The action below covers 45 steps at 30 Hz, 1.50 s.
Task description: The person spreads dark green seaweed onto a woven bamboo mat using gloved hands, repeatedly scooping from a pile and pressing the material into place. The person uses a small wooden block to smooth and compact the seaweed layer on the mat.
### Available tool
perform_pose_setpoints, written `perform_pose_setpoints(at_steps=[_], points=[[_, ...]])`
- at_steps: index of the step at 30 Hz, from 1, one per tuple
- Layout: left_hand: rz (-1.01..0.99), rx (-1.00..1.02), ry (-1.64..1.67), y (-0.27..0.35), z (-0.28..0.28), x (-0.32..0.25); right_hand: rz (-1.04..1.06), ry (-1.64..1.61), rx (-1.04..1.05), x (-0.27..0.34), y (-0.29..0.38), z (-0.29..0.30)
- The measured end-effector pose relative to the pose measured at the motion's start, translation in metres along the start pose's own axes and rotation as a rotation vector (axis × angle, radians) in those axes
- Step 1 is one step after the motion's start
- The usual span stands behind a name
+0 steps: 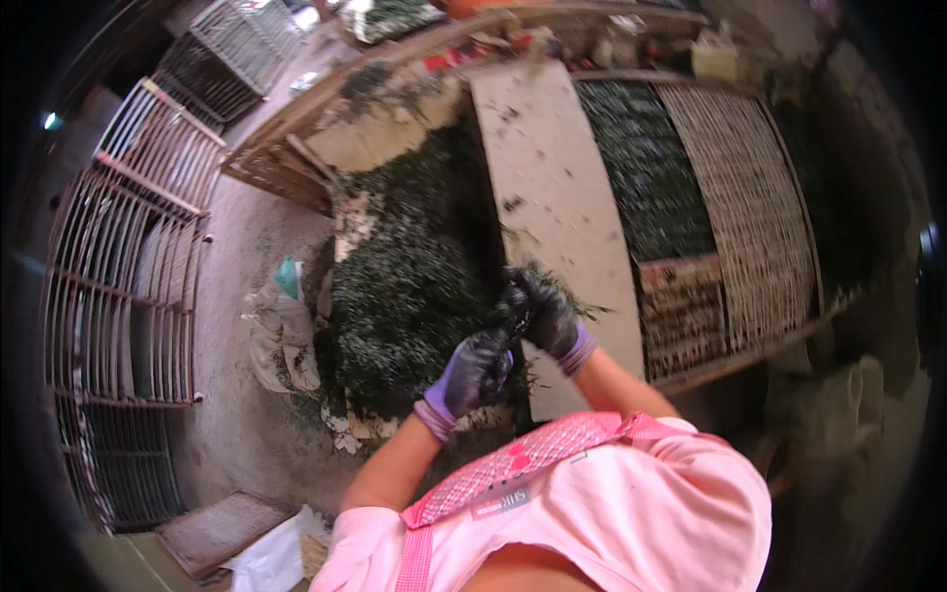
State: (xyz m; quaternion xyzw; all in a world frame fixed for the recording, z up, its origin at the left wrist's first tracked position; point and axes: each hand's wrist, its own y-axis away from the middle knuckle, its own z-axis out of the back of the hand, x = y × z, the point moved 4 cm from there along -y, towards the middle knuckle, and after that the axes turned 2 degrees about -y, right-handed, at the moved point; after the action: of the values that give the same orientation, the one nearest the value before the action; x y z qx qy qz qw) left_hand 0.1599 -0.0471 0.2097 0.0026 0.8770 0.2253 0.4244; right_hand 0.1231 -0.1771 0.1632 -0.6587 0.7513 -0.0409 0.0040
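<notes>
Both my hands wear black-coated gloves with purple cuffs, and they meet over the near part of a pale board (562,170). My right hand (547,314) is closed around a small bunch of green plant strands (588,307), whose ends stick out beyond the glove. Beside it, my left hand (473,366) has curled fingers pointing at the right hand. Blur hides whether the left fingers grip any strands. To the left of the board lies a large heap of dark green plant strands (414,296). Loose bits are scattered on the board.
Right of the board, a slatted tray (747,200) lies alongside rows of dark green strands (651,163). Slatted racks (126,288) stand at the far left. A crumpled pale sack (277,340) sits on the floor left of the heap. A wooden beam (296,140) borders the back.
</notes>
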Motion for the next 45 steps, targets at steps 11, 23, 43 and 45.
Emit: perform_pose_setpoints(at_steps=[11,23,43,45], points=[[-0.235,-0.014,-1.005,-0.29,-0.138,0.169,0.363,0.66,-0.754,0.394,0.277,0.13],[0.455,-0.053,-0.665,-0.294,-0.081,0.199,-0.073,1.406,-0.981,0.335,0.266,0.176],[-0.883,-0.731,-1.523,-0.155,0.029,0.034,0.102,2.56,-0.52,0.208,0.182,0.132],[-0.864,-0.926,-1.39,-0.182,0.121,-0.01,0.29,2.576,-0.377,0.208,0.183,0.132]])
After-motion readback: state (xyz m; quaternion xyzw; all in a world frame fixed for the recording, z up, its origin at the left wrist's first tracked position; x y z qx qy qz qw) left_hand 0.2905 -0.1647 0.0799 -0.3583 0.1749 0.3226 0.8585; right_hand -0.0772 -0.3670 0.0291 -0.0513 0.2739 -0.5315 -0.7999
